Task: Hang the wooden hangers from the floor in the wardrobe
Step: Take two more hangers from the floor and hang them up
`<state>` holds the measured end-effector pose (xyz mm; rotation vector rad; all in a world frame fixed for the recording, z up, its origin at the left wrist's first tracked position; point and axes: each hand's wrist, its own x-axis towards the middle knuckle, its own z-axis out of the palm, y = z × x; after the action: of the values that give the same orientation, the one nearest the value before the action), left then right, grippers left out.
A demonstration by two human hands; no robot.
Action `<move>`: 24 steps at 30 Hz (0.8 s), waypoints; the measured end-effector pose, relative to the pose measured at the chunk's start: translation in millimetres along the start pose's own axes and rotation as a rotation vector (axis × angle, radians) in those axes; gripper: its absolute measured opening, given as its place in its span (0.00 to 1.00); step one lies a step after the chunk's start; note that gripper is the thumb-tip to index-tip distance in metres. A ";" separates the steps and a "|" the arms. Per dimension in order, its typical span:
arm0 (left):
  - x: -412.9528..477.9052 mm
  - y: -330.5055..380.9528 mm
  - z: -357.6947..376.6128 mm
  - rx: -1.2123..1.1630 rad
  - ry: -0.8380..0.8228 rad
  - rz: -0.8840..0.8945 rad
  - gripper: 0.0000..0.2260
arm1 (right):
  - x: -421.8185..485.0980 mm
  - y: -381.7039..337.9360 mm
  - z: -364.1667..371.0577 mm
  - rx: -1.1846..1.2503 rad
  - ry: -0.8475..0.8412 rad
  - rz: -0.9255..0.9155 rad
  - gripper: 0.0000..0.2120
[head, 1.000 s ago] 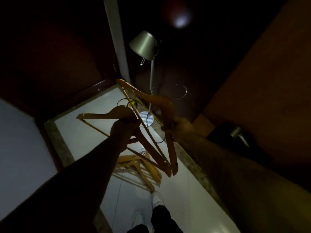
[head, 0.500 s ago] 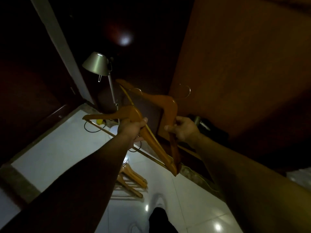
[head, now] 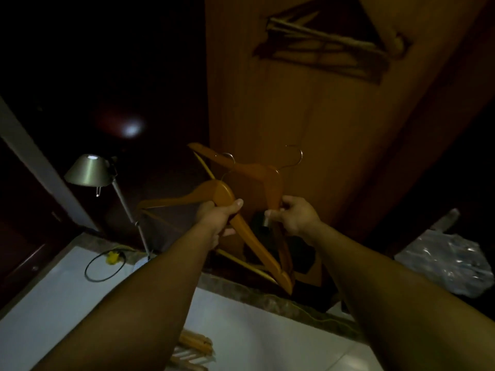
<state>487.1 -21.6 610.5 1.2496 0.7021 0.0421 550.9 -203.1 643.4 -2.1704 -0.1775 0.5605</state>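
Note:
My left hand [head: 218, 218] grips a wooden hanger [head: 214, 192] near its neck, its arm slanting down to the right. My right hand [head: 293, 218] pinches the arm of a second wooden hanger [head: 257, 171], whose metal hook [head: 296, 156] points up toward the wardrobe. The two hangers cross each other low down. More wooden hangers [head: 194, 348] lie on the white floor between my forearms. Inside the open wardrobe [head: 308, 108], several hangers [head: 326, 44] hang at the top.
A silver floor lamp [head: 89, 171] stands to the left, with a black cable loop [head: 104, 266] and a yellow plug at its base. A crumpled plastic bag [head: 444, 261] sits at the right. A dark object lies low in the wardrobe behind the hangers. The room is dim.
My view has swung up and right, so the wardrobe and its hanging hangers now show. Both hands keep their hangers, and the floor pile has slid to the bottom edge.

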 end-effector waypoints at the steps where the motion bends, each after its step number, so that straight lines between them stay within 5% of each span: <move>1: 0.0 7.6 10.6 0.001 -0.007 0.012 0.19 | 0.0 -0.9 -13.3 0.004 0.014 -0.002 0.11; 5: -3.4 40.2 56.4 -0.009 -0.037 0.073 0.12 | -1.2 -1.9 -69.5 0.015 0.079 -0.027 0.15; 24: -36.0 174.5 254.9 0.289 0.035 0.534 0.14 | 14.4 -63.6 -295.9 -0.178 0.400 -0.222 0.31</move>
<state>647.1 -192.8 814.9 1.6914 0.3947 0.4142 702.1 -372.3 844.1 -2.3464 -0.2535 -0.0202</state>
